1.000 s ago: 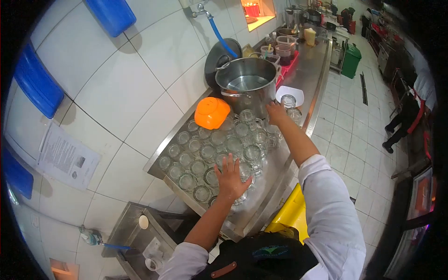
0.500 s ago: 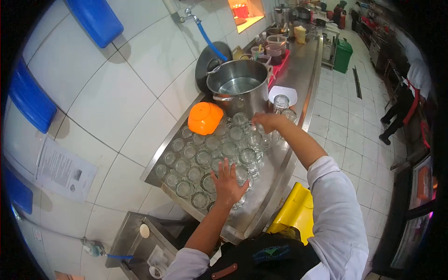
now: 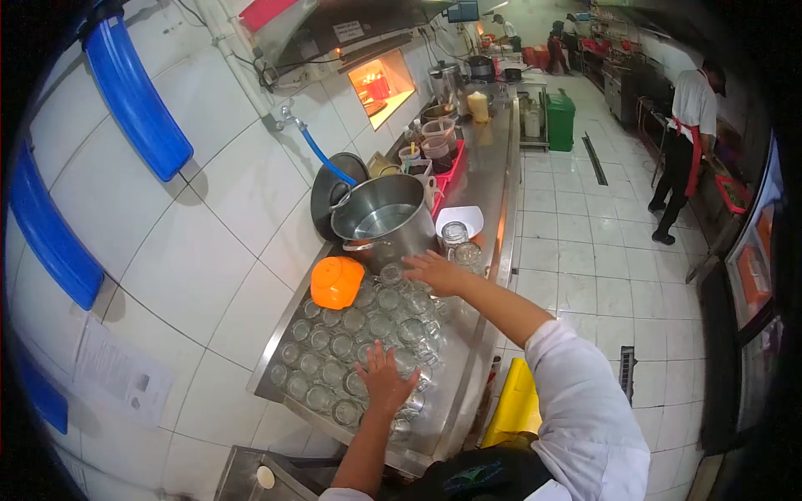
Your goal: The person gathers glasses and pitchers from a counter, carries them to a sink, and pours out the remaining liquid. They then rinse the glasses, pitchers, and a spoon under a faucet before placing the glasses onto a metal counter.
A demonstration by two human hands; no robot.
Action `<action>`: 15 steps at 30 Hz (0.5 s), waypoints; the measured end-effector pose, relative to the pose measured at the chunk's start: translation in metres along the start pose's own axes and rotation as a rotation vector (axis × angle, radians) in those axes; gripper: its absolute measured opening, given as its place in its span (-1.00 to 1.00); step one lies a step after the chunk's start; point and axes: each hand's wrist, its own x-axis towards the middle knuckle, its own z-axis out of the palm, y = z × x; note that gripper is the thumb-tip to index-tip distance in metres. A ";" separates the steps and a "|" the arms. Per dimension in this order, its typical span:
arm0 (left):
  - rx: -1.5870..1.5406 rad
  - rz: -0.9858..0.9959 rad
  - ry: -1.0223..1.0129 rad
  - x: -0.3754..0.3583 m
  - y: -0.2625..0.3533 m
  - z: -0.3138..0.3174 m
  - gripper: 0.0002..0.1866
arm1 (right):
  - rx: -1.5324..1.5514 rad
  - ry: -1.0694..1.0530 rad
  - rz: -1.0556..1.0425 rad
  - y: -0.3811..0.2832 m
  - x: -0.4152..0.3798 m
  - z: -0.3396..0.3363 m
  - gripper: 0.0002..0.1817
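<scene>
Rows of clear glass mugs (image 3: 342, 346) stand packed close together, seemingly bottom up, on the steel counter (image 3: 468, 367). My left hand (image 3: 388, 382) lies over the near part of the rows, fingers spread, holding nothing. Over the far right of the rows is my right hand (image 3: 436, 274), its fingers stretched out; whether it touches the glass below cannot be made out. An orange bowl (image 3: 337, 282) rests upside down on the mugs at the left. Just beyond my right hand stands a large steel pot (image 3: 393, 238).
Behind my right hand are two separate glasses (image 3: 454, 235) and a white dish (image 3: 472, 219). A red tray (image 3: 451, 177) of containers sits farther back. A black lid (image 3: 327, 196) leans on the wall under a blue hose (image 3: 326, 159). A co-worker (image 3: 690, 138) stands at the right.
The view has tipped upward, so the counter appears lower and farther left. My right hand's fingers, bent downward at the glasses before, are now extended. My left hand stays spread on the mugs.
</scene>
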 end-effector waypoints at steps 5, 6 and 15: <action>-0.450 0.110 0.135 0.000 0.000 -0.051 -0.23 | 0.520 0.423 0.081 -0.054 -0.073 -0.015 -0.29; -0.754 0.092 0.091 -0.007 0.009 -0.099 -0.30 | 0.611 0.482 0.099 -0.070 -0.089 -0.014 -0.31; -0.847 1.045 0.931 -0.193 0.020 -0.305 -0.83 | 1.521 0.316 0.552 -0.188 -0.198 0.062 -0.62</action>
